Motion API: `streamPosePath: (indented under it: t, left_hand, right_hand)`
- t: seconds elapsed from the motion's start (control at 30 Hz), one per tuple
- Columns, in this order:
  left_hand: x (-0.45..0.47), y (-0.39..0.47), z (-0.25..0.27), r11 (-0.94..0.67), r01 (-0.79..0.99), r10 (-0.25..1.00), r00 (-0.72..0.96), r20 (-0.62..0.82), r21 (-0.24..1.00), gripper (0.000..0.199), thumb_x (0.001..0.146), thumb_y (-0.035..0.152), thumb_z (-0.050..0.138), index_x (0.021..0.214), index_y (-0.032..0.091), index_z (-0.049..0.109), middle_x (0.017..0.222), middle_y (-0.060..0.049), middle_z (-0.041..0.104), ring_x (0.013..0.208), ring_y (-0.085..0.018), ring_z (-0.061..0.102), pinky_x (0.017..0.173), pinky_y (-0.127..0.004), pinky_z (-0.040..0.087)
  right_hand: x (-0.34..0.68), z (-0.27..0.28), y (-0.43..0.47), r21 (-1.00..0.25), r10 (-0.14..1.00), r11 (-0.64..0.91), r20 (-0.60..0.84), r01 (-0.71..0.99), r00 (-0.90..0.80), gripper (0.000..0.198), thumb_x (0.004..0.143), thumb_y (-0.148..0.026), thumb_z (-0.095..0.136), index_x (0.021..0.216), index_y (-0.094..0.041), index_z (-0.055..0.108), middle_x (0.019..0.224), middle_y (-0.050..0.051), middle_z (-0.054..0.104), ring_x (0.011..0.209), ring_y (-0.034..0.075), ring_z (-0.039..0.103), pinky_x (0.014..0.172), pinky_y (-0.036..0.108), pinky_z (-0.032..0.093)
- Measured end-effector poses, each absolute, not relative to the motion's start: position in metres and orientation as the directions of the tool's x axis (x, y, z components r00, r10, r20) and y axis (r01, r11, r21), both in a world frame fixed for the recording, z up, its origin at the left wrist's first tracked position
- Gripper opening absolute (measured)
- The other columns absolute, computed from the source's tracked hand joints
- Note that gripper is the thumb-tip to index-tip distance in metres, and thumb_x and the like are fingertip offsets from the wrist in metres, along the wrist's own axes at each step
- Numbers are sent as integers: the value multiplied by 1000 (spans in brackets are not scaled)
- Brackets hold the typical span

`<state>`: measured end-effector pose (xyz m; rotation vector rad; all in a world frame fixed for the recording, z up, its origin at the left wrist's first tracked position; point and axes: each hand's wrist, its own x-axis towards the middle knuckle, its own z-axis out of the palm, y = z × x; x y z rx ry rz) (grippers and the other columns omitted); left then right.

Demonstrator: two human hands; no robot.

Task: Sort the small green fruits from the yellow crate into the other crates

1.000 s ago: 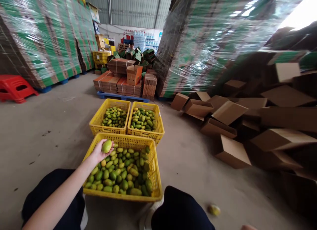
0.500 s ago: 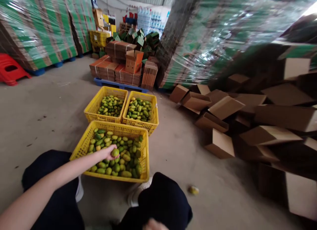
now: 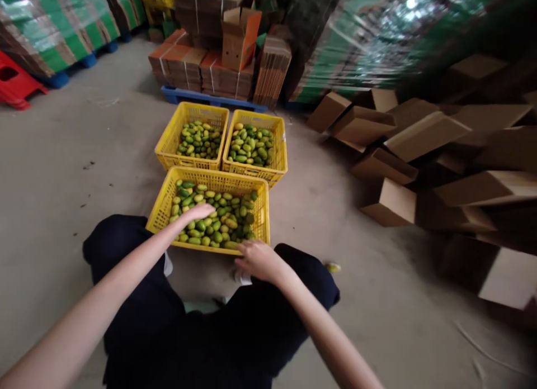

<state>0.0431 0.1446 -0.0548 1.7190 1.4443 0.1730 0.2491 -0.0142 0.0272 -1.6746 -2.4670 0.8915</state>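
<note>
A yellow plastic crate (image 3: 265,210) stands on the floor between my knees, holding many green and yellow mangoes (image 3: 217,226). My left hand (image 3: 202,211) is over the fruit near the crate's middle, back of the hand up. Its fingers are hard to make out, so whether a mango is in them cannot be seen. Just off the crate's front right corner is my right hand (image 3: 260,259), fingers loosely bent and apart, with nothing visible in it. Behind the near crate, two more yellow crates, a left one (image 3: 165,140) and a right one (image 3: 282,151), also hold mangoes.
One loose mango (image 3: 333,267) lies on the floor beyond my right knee. Many brown cardboard boxes (image 3: 396,202) are heaped on the right. Flattened cartons (image 3: 180,62) rest on a blue pallet (image 3: 213,100) behind the crates. A red stool (image 3: 17,81) stands far left.
The view has tipped down. My right hand has come up from the bottom edge to the crate's front right corner. The mango seen in my left hand before no longer shows there.
</note>
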Motion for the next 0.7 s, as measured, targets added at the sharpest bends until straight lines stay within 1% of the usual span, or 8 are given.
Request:
streamPosePath:
  t: [0.07,0.13,0.17,0.23,0.3,0.4,0.5,0.7]
  left_hand:
    - [18,97,-84,123,844,778,245,-579,522,36,92,36,59,120,15,59,119,-9,61,102,-22,62,86,-42,55]
    - [3,65,-101,166,905,727,155,-669,391,32,92,34,58,117,14,61,119,-11,62,103,-24,62,87,-43,53]
    - [-1,55,-106,169,922,723,124,-680,347,29,93,32,55,114,13,63,119,-13,64,106,-25,62,88,-42,51]
    - [-3,45,-110,150,943,745,90,-661,298,27,95,27,47,108,13,67,118,-15,66,110,-28,61,91,-40,47]
    - [-2,41,-111,122,955,783,76,-618,271,34,96,24,38,104,12,69,116,-16,68,111,-28,61,93,-38,43]
    - [2,37,-112,93,967,814,64,-578,239,39,97,26,34,99,13,70,108,-16,71,104,-25,64,90,-35,43]
    - [6,34,-113,82,971,825,60,-563,224,36,96,27,35,100,16,69,105,-13,72,98,-24,66,82,-32,45]
    - [14,34,-112,95,975,830,32,-556,199,35,93,25,34,103,18,67,101,-12,72,97,-24,67,79,-33,47]
  right_hand:
    - [250,3,21,-451,853,135,-400,882,-335,11,75,-16,77,77,-17,66,75,2,65,79,18,65,76,32,51]
    - [247,-28,58,-411,830,24,-500,911,-247,14,82,-26,73,88,-15,67,88,4,67,82,18,65,77,34,54]
    - [245,-44,75,-389,824,-26,-530,921,-200,19,90,-31,64,101,-14,64,100,5,67,87,17,65,79,36,55]
    - [240,-72,101,-344,819,-110,-563,933,-111,26,98,-29,52,114,-10,60,115,8,62,97,17,64,86,39,53]
    - [236,-93,113,-285,801,-158,-597,945,-46,29,96,-31,55,119,-14,59,120,9,61,101,19,63,87,40,53]
    - [231,-117,108,-210,760,-176,-649,962,-3,28,94,-34,58,116,-18,61,119,9,62,100,20,63,86,40,55]
    - [220,-139,97,-212,753,-146,-657,966,-30,27,93,-35,59,110,-15,62,112,8,64,98,20,63,86,42,53]
    - [152,-174,107,-387,775,-24,-589,922,-227,27,87,-26,60,112,-15,62,118,12,64,111,25,57,89,32,47]
